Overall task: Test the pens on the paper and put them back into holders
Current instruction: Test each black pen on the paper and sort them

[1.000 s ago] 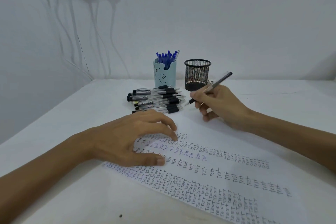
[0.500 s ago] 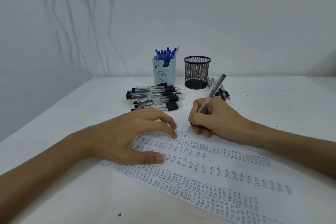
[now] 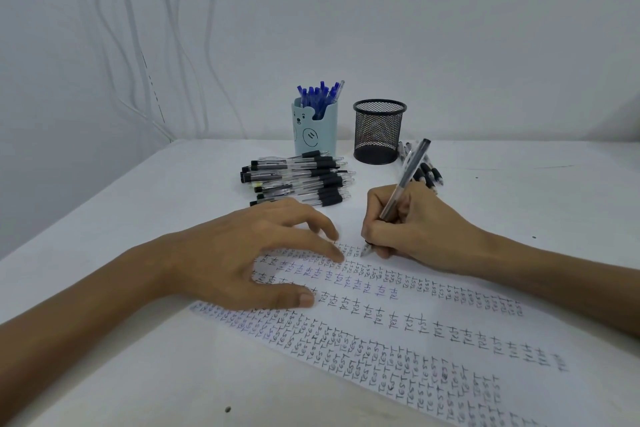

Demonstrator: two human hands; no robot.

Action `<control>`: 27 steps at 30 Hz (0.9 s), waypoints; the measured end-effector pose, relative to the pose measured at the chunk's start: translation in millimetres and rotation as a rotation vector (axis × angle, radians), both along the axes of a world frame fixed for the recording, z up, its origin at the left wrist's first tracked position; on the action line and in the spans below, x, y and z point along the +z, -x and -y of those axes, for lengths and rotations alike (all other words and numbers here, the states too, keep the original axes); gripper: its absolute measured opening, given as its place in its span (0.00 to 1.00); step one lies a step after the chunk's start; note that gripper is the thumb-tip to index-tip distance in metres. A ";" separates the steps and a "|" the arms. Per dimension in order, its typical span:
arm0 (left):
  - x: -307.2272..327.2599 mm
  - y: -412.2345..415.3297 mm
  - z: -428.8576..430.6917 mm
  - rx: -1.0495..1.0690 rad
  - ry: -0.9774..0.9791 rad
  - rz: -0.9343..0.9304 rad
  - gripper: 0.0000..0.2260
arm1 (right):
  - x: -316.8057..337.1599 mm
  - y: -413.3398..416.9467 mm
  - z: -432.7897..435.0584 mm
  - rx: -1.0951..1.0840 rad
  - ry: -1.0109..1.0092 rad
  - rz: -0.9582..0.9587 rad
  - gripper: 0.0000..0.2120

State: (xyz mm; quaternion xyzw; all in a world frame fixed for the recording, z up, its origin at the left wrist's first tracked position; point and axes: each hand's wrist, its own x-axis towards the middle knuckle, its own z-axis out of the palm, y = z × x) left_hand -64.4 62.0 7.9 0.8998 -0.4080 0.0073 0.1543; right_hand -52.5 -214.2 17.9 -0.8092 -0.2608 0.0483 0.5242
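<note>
The right hand [image 3: 415, 225] is clamped around a clear-barrelled pen with a black end cap [image 3: 405, 180], fingers and thumb pinching it low on the barrel. The tip is down on the white sheet of paper [image 3: 450, 307], right at the end of the topmost row of tiny "TEST" words. The barrel leans up and away, its black end pointing toward the back of the white bench [image 3: 138, 204].

The left hand [image 3: 249, 253] is spread on the left part of the sheet, fingers apart and arched. Fingertips and thumb press the paper and it grips nothing. The sheet runs diagonally across the bench, covered in rows of "TEST", some in black ink and some bluish.

Behind the left hand lies a heap of clear pens with black grips [image 3: 298, 180], stacked lengthwise. Just beyond it stands a pale blue bear-faced pen holder [image 3: 315, 130], upright and bristling with blue-capped pens [image 3: 318, 94]. Next to it on the right stands a round black wire-mesh holder [image 3: 379, 132]. Whether anything is inside, I can't tell.

A few more black-gripped pens [image 3: 429, 173] lie on the bench beside the mesh holder, partly hidden by the right hand. White cables [image 3: 131, 45] hang down the wall at the back left.
</note>
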 end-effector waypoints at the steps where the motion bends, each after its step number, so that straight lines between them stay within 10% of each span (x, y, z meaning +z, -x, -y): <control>1: 0.1 0.4 -0.1 0.000 0.006 0.000 0.29 | 0.3 0.0 -0.1 0.001 0.009 0.002 0.07; 27: 5.2 6.9 3.1 0.000 0.026 -0.031 0.30 | 4.4 3.5 -4.4 -0.061 0.060 0.036 0.10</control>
